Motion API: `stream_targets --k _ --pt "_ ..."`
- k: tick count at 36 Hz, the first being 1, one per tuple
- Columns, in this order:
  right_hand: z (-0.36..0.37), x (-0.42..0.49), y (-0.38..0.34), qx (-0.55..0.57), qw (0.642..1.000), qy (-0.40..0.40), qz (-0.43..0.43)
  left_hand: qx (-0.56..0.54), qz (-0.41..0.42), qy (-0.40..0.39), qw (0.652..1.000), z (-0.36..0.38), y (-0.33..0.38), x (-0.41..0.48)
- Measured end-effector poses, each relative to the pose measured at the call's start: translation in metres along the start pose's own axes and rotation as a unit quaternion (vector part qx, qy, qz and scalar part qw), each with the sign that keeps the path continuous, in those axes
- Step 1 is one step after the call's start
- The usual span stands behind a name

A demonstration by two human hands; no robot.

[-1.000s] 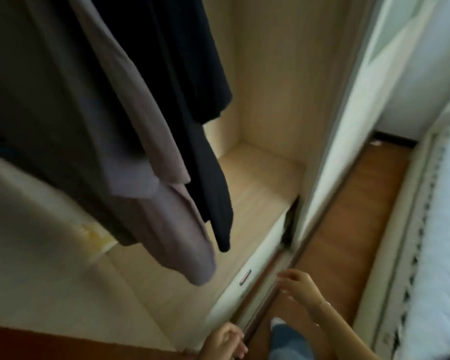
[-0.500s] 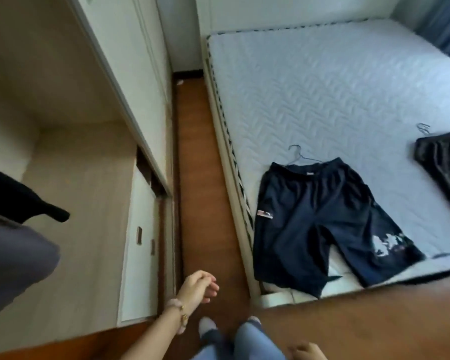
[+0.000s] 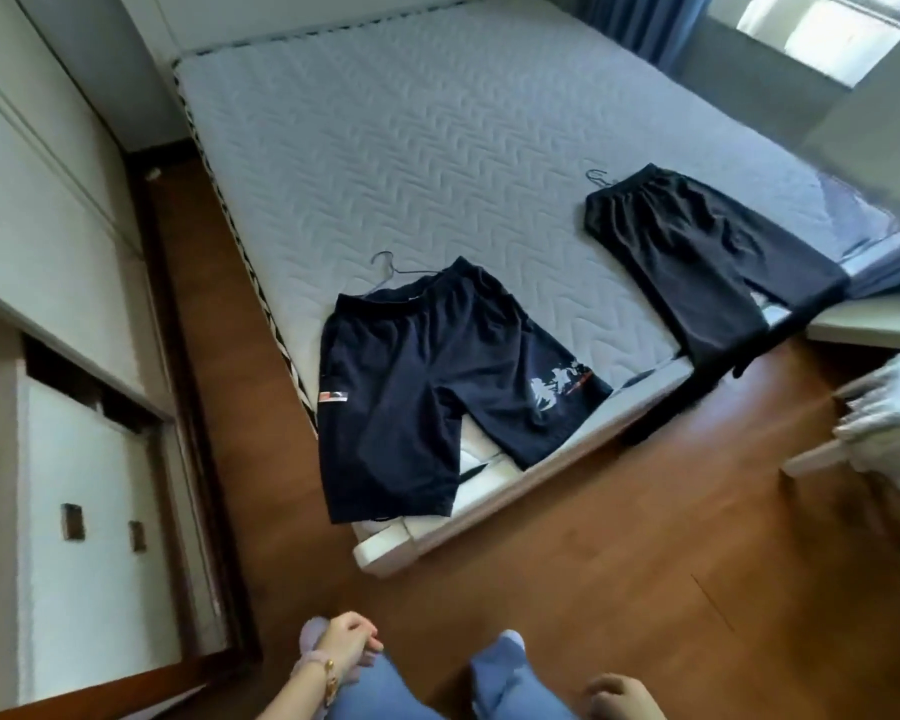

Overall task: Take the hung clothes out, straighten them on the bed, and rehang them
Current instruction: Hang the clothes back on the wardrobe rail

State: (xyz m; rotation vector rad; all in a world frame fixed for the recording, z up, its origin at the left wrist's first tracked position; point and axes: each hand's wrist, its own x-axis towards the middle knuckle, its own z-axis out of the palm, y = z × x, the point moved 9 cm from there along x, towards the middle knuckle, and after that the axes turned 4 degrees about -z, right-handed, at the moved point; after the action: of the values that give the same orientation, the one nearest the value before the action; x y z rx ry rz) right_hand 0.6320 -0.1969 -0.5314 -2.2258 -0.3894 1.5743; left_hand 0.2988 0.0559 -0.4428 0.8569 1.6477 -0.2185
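Navy shorts (image 3: 427, 387) with a white print lie flat on the near corner of the bed (image 3: 411, 137), their legs draped over its edge. A wire hanger (image 3: 385, 262) sticks out at their waistband. Black shorts (image 3: 697, 262) lie further right on the mattress, also on a hanger (image 3: 596, 176), one leg hanging over the edge. My left hand (image 3: 344, 649) hangs low by my leg, fingers curled, holding nothing. My right hand (image 3: 619, 696) shows only partly at the bottom edge. Both hands are well short of the clothes.
The wardrobe (image 3: 48, 200) stands on the left with white drawers (image 3: 89, 511) below its open bay. Brown wooden floor (image 3: 593, 563) runs between wardrobe and bed. White furniture (image 3: 879, 423) juts in at the right. Blue curtains (image 3: 640, 18) hang at the far window.
The view has swung right, from the wardrobe's hung clothes to the bed, so both pairs of shorts now show. My hands stay low and hold nothing.
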Motion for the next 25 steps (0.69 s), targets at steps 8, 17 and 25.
stream_targets --k 8,17,25 --pt "-0.084 -0.040 -0.090 0.007 0.998 0.037 0.047 -0.004 0.024 0.046 0.999 0.054 0.021 -0.014" --pt "-0.124 0.022 -0.168 0.009 1.000 0.017 -0.008 0.014 -0.021 0.035 0.999 0.085 0.048 0.011" --pt "-0.147 0.088 -0.221 -0.049 0.999 -0.014 0.008 -0.043 -0.035 0.042 0.998 0.089 0.139 0.058"
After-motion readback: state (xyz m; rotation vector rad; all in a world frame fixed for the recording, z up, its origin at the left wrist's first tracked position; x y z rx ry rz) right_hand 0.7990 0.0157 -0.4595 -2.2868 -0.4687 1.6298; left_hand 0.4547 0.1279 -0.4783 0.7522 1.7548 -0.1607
